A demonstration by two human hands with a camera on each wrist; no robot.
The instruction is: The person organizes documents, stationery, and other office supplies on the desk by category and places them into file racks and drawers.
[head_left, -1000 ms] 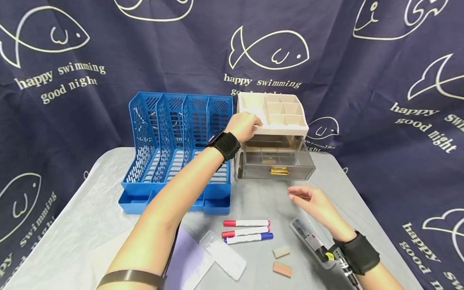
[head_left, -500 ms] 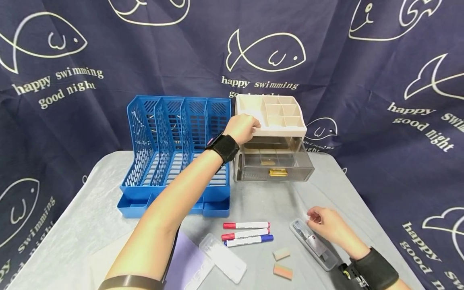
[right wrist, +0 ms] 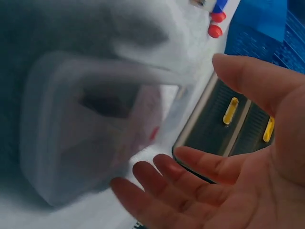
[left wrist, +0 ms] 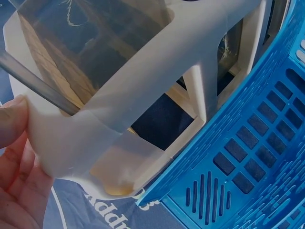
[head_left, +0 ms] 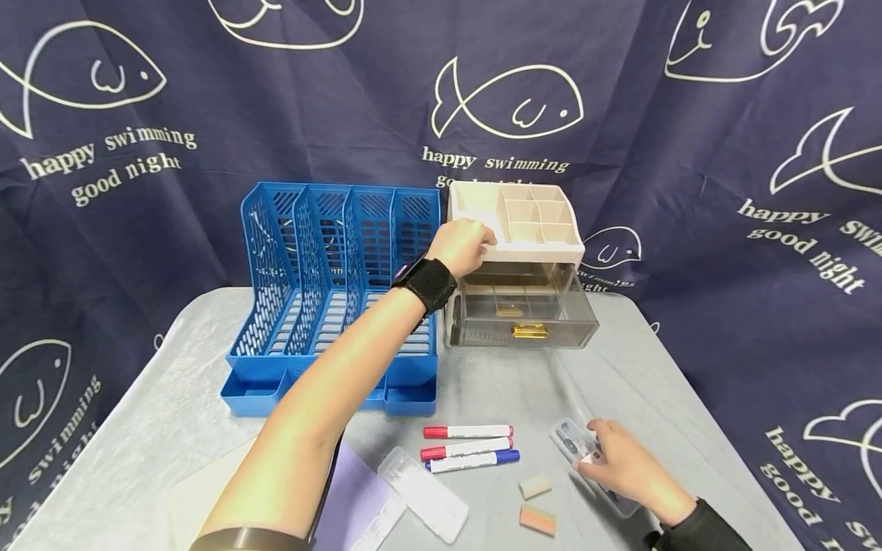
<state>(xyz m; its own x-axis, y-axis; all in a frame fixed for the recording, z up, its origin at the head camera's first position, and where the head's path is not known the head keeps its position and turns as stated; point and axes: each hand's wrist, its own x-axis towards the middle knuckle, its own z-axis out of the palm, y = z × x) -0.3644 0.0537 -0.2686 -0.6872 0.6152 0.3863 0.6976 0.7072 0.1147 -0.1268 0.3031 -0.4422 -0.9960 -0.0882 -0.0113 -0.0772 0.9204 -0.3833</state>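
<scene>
My left hand point(head_left: 463, 245) grips the front left corner of a cream desk organizer point(head_left: 544, 249), thumb point(left wrist: 12, 119) against its frame point(left wrist: 157, 71). The organizer's smoky clear drawer point(head_left: 524, 314) with a gold handle stands pulled out. My right hand point(head_left: 616, 461) lies over a clear plastic case point(head_left: 568, 438) near the table's front right. In the right wrist view its fingers point(right wrist: 190, 176) are spread and straight beside the blurred case point(right wrist: 95, 124); I see no closed grasp.
A blue slotted file rack point(head_left: 338, 283) stands left of the organizer. Three markers point(head_left: 468, 444), two erasers point(head_left: 535, 484), a clear lid point(head_left: 423, 490) and a purple notebook point(head_left: 358, 501) lie along the front of the grey table point(head_left: 172, 398). A dark printed curtain hangs behind.
My right hand drew back from in front of the drawer and came down onto the clear case. The left hand stayed on the organizer.
</scene>
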